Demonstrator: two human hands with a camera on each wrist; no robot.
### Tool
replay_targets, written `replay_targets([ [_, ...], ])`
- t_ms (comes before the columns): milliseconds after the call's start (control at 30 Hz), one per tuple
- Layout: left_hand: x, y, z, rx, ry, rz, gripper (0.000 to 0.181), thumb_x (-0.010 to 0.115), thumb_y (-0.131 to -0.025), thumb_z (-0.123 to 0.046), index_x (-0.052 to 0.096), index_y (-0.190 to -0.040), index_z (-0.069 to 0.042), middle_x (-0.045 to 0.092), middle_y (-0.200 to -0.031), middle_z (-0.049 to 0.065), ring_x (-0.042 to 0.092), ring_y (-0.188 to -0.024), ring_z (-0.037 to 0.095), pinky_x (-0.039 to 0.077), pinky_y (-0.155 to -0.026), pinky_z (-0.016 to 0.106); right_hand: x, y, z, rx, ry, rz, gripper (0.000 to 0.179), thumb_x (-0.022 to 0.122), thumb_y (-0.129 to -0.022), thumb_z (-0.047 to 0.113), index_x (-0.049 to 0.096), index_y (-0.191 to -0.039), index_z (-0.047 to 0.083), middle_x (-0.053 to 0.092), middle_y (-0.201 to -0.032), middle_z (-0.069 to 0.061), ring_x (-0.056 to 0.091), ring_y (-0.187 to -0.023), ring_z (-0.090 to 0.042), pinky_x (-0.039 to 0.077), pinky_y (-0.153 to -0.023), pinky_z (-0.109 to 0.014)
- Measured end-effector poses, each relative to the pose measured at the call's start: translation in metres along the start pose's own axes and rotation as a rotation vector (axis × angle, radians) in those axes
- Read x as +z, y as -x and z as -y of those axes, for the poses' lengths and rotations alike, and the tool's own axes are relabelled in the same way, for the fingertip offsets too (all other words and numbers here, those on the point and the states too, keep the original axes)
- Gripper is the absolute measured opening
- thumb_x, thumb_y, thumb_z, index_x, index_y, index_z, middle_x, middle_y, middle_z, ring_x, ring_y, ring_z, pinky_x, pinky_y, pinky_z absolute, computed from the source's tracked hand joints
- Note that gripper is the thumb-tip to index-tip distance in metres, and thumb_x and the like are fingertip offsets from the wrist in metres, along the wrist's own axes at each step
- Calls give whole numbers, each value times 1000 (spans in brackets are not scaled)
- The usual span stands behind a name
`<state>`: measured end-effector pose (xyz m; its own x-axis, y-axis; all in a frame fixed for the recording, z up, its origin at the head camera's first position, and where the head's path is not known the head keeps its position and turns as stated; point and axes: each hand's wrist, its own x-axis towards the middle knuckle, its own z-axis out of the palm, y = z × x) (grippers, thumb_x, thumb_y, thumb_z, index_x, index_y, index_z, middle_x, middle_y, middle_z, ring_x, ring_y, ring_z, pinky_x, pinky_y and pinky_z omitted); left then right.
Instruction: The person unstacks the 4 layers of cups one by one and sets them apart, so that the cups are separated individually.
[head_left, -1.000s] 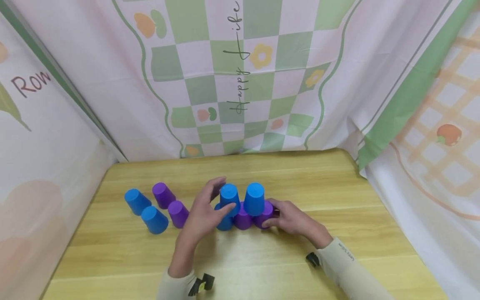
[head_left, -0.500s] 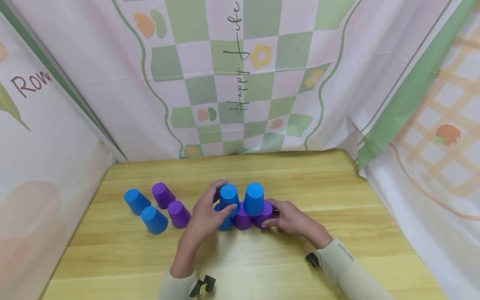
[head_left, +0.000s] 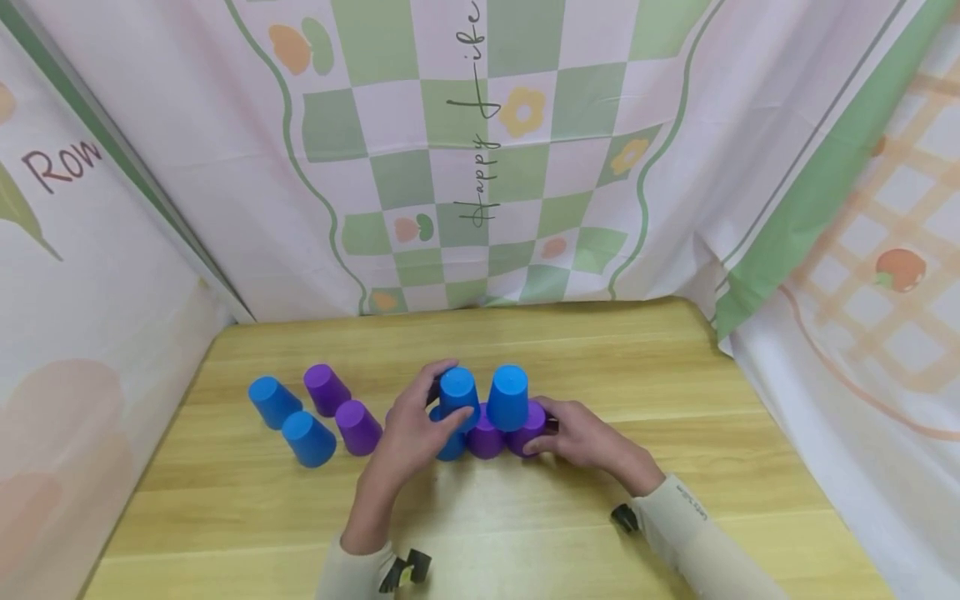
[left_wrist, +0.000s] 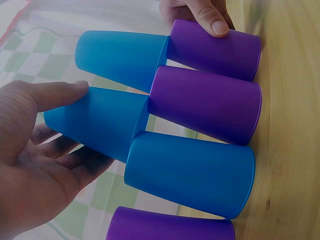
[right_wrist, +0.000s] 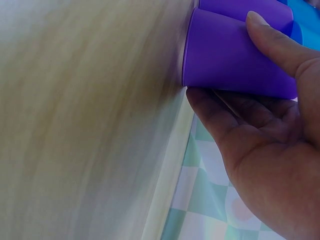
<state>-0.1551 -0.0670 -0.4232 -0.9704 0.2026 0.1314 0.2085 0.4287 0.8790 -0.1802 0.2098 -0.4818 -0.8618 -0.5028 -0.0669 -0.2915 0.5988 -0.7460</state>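
Observation:
Upside-down cups form two levels near the table's middle. My left hand (head_left: 411,429) holds the upper left blue cup (left_wrist: 100,117), thumb on its near side and fingers along the far side. That cup bridges a lower blue cup (left_wrist: 190,172) and a middle purple cup (left_wrist: 207,102). Beside it, a second upper blue cup (head_left: 509,398) spans the middle and right purple cups. My right hand (head_left: 588,437) grips the right purple cup (right_wrist: 235,55) between thumb and fingers at table level. Another purple cup (left_wrist: 170,225) in the bottom row is mostly hidden behind my left hand in the head view.
Left of my hands stand two blue cups (head_left: 309,440) and two purple cups (head_left: 357,429), upside down on the wooden table (head_left: 525,533). A printed curtain (head_left: 487,167) hangs along the table's back edge, with more cloth at both sides.
My left hand has shifted slightly right, its fingers coming in closer on the upper left blue cup. The right hand and the cups look unmoved.

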Motion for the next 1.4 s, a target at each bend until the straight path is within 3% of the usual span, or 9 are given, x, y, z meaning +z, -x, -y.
replay_targets([
  [133, 0, 0, -1, -10, -4, 10, 59, 73, -89, -21, 45, -140, -27, 55, -137, -2, 51, -131, 21, 44, -106, 46, 0, 0, -1, -6, -2, 1, 44, 78, -83, 33, 60, -123, 24, 67, -110, 11, 62, -103, -9, 53, -94, -38],
  [367, 0, 0, -2, -5, -1, 15, 59, 73, -89, -21, 45, -142, -23, 55, -137, -1, 50, -132, 22, 44, -106, 48, 0, 0, -1, -7, -5, 2, 45, 78, -83, 35, 60, -123, 25, 67, -111, 11, 62, -103, -10, 53, -95, -39],
  [700, -1, 3, 0, 11, -9, -7, 58, 73, -89, -20, 45, -139, -31, 55, -136, -4, 52, -130, 20, 44, -107, 44, 1, 0, -1, 3, -14, 7, 42, 77, -84, 36, 61, -121, 26, 67, -110, 12, 62, -102, -9, 53, -95, -39],
  [933, -2, 5, -2, 42, -4, -12, 59, 73, -89, -18, 46, -141, -22, 55, -135, -3, 52, -129, 20, 44, -107, 45, 2, 0, -2, 12, -14, 7, 42, 78, -83, 35, 61, -120, 26, 67, -109, 11, 62, -103, -10, 53, -95, -40],
  [1400, -8, 10, -5, 59, 12, -28, 56, 72, -90, -22, 46, -138, -31, 53, -137, -7, 49, -132, 19, 44, -107, 43, 1, 1, 0, 7, -13, 5, 41, 77, -84, 35, 61, -120, 27, 67, -110, 12, 62, -104, -11, 53, -95, -40],
])
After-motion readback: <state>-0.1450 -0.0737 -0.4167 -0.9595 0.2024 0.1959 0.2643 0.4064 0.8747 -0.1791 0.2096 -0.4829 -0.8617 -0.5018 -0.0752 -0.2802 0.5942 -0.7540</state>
